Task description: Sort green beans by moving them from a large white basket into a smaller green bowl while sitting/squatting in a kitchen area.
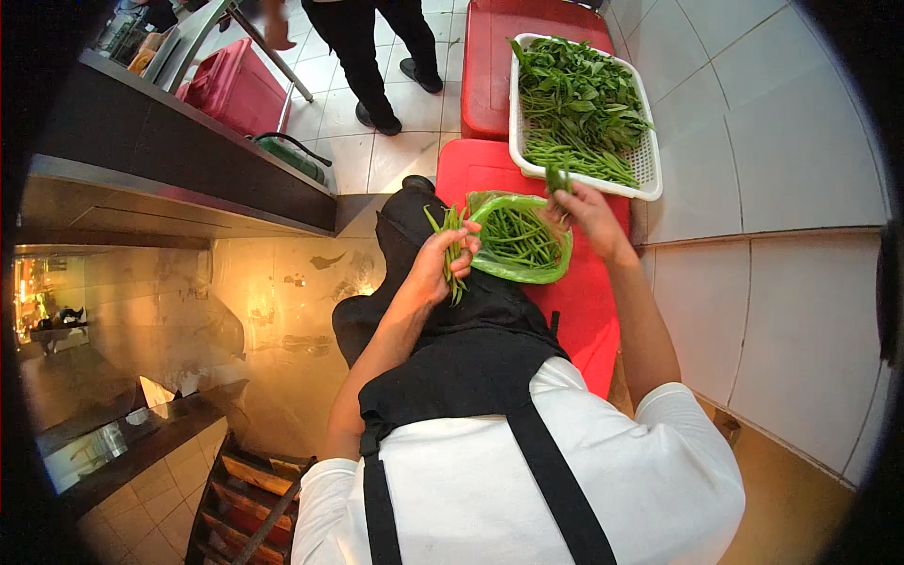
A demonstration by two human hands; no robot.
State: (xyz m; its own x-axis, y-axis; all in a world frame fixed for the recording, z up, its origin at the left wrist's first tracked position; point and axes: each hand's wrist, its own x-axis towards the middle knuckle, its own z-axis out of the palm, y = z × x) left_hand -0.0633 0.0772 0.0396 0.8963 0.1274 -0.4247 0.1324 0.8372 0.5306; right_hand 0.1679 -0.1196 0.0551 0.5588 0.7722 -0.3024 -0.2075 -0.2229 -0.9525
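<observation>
A bunch of green beans (452, 247) stands upright in my left hand (439, 260), held just left of a green plastic bag (519, 274). The bag lies open on a red lid beside my thigh, with more green beans (519, 233) heaped inside. My right hand (590, 217) pinches a small dark-green piece (558, 180), partly blurred, above the bag's right edge. Beyond that hand is a white plastic basket (653, 185) holding leafy greens (583, 92) and a row of green beans (579, 159) along its near side.
Two red lidded containers (487, 63) run along the white tiled wall (784, 141). A person in black trousers (353, 49) stands ahead on the tiled floor. To the left are a steel counter edge (191, 134), a pink bin (240, 88) and a green container with a black hose (293, 155).
</observation>
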